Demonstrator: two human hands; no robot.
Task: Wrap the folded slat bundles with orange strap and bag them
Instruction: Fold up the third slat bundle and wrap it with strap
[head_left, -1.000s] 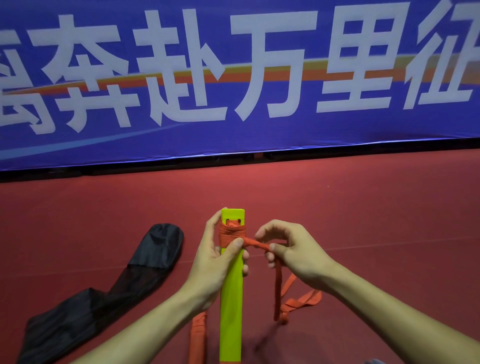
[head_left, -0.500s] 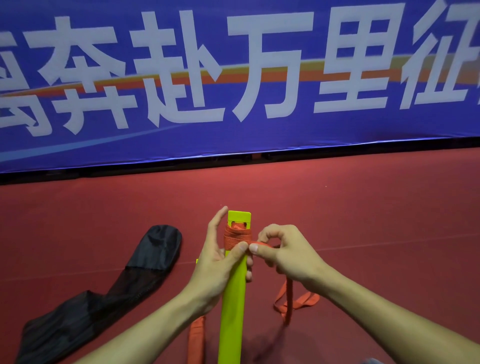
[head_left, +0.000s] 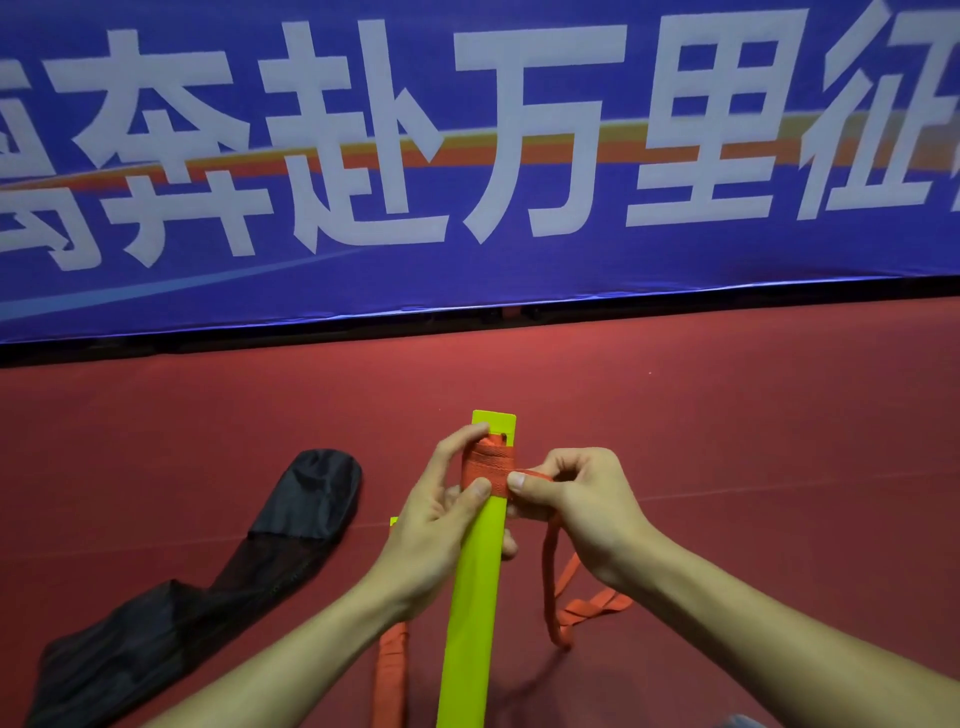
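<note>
A long yellow-green slat bundle (head_left: 472, 587) runs from the bottom edge up to the frame's middle. Orange strap (head_left: 488, 465) is wound several times around its far end. My left hand (head_left: 436, 530) grips the bundle from the left, with its thumb pressed on the lower turns of the wrap. My right hand (head_left: 582, 504) pinches the strap just right of the bundle, thumb tip close to the left thumb. The loose strap tail (head_left: 558, 597) hangs below the right hand and loops on the floor.
A black mesh bag (head_left: 218, 577) lies flat on the red floor (head_left: 753, 441) to the left. Beside the bundle, near the bottom edge, lies another stretch of orange strap (head_left: 390, 675). A blue banner with white characters (head_left: 467, 156) stands behind.
The right hand has drawn the strap in tight against the bundle, closer to the left thumb. The left index finger has curled down over the wrap's top. The bundle has shifted slightly right.
</note>
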